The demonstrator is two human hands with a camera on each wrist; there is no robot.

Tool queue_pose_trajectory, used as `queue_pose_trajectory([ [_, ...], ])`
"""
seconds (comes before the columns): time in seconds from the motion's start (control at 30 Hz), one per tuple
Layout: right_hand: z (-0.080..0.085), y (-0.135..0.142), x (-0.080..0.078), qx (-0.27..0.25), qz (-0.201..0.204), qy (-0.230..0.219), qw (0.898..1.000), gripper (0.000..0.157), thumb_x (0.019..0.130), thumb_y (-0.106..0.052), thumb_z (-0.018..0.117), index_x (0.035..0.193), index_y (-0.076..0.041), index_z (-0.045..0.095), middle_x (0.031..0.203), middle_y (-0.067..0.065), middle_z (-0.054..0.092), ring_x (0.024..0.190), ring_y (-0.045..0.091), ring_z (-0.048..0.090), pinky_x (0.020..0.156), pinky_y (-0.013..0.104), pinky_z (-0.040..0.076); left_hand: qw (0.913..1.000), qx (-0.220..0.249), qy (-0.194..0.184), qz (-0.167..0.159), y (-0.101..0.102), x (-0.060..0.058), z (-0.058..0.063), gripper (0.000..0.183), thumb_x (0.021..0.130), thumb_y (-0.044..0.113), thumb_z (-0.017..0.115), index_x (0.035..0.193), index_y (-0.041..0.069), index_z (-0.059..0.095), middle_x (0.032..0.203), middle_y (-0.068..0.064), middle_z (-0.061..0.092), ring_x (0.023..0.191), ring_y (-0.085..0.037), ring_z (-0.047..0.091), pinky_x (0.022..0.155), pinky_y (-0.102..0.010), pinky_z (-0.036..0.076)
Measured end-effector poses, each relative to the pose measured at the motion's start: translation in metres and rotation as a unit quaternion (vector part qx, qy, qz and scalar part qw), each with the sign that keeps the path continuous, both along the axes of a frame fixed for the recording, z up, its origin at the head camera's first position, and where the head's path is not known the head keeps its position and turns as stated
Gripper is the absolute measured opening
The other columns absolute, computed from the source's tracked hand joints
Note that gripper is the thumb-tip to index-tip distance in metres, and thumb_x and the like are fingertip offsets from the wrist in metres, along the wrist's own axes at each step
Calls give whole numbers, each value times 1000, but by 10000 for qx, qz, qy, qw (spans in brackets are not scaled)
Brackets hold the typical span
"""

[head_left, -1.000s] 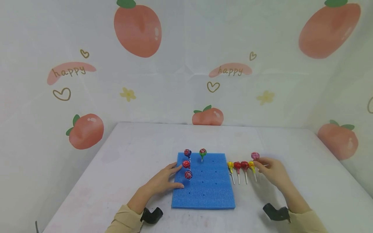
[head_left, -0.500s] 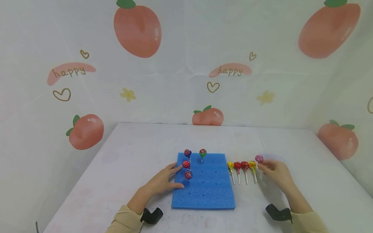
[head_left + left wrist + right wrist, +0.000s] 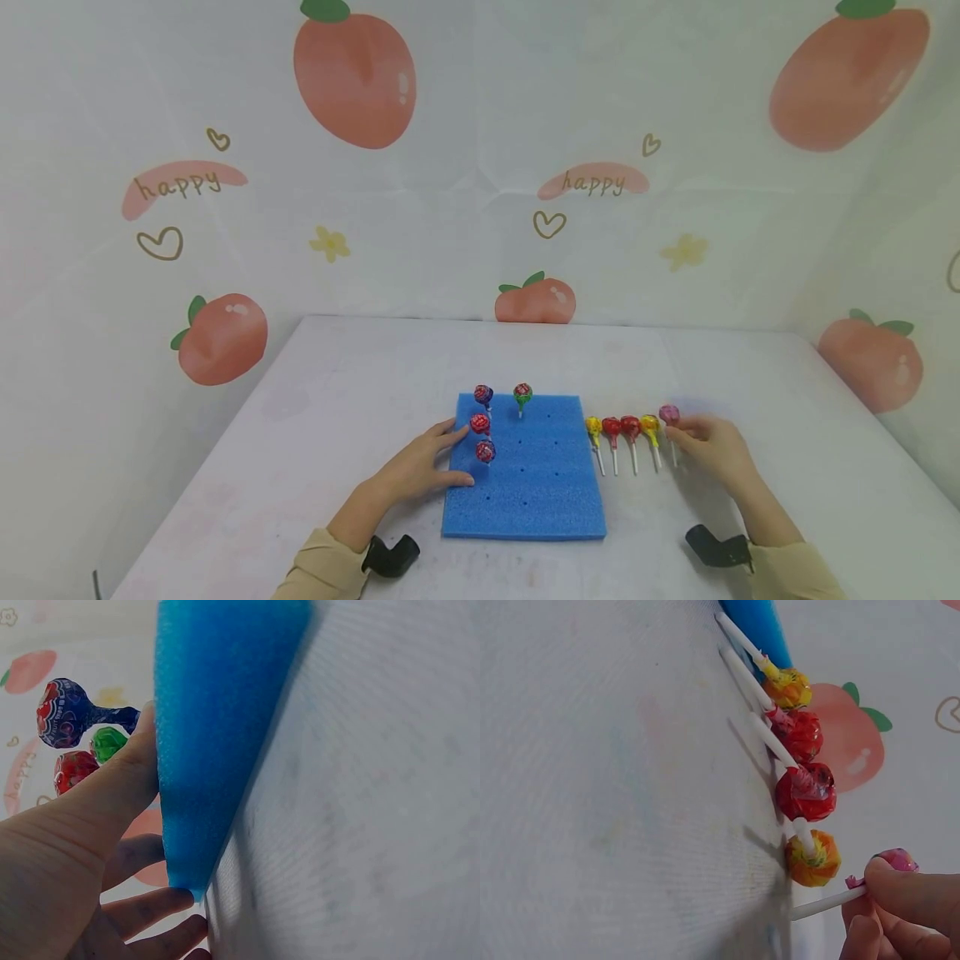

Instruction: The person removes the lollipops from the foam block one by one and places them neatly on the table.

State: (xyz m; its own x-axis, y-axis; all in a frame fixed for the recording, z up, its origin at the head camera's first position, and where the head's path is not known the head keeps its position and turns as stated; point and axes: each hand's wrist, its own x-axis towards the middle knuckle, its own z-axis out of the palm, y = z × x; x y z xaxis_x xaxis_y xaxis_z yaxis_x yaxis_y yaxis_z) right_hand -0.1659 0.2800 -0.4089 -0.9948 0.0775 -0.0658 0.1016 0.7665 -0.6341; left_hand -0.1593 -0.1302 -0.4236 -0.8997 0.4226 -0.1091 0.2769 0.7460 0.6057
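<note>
My right hand [image 3: 716, 450] pinches a pink lollipop [image 3: 669, 413] just below its wrapped head, with thumb and fingertips. In the right wrist view its white stick [image 3: 829, 903] slants down toward the table. Left of it lie a yellow lollipop [image 3: 650, 427], two red lollipops [image 3: 630, 428] and another yellow lollipop [image 3: 593, 428] in a row. My left hand [image 3: 416, 462] rests along the left edge of a blue foam board [image 3: 555, 500], fingers spread and thumb on top. A dark blue lollipop [image 3: 66, 712] stands in the foam near that thumb.
Two red-wrapped lollipops [image 3: 485, 451] and a green-and-red lollipop [image 3: 522, 392] also stand in the board, among small holes. White cloth covers the table [image 3: 360, 367], and a printed backdrop [image 3: 450, 233] rises behind it. Black camera mounts [image 3: 392, 556] sit at both wrists.
The pink lollipop has moved right and down in my right hand, from above the nearest yellow lollipop to the right end of the row. My left hand and the board have stayed put.
</note>
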Motion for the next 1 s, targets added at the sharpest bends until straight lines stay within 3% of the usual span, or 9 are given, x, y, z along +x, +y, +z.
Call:
queue_pose_trajectory([
  [0.27,-1,3,-1,-14,-56,-353,9994,46,90,-30,61,107,12,60,103,31,64,87,31,62,70,39,54,10000,-53,30,-10,0,0,-1,76,79,44,70,142,13,40,151,-18,31,138,-41,30,109,-57,31],
  [0.53,-2,5,-3,-18,-84,-509,9987,45,89,-27,61,108,14,59,99,29,65,80,24,60,62,27,49,10000,-57,14,18,1,1,2,76,79,44,70,142,12,41,150,-18,31,138,-41,30,109,-58,31],
  [1.0,-3,6,-3,45,-37,-557,9984,44,89,-25,61,106,16,59,97,30,65,76,21,59,59,26,46,10000,-51,40,22,1,1,1,76,79,43,71,141,11,41,150,-19,31,138,-42,30,108,-58,31],
])
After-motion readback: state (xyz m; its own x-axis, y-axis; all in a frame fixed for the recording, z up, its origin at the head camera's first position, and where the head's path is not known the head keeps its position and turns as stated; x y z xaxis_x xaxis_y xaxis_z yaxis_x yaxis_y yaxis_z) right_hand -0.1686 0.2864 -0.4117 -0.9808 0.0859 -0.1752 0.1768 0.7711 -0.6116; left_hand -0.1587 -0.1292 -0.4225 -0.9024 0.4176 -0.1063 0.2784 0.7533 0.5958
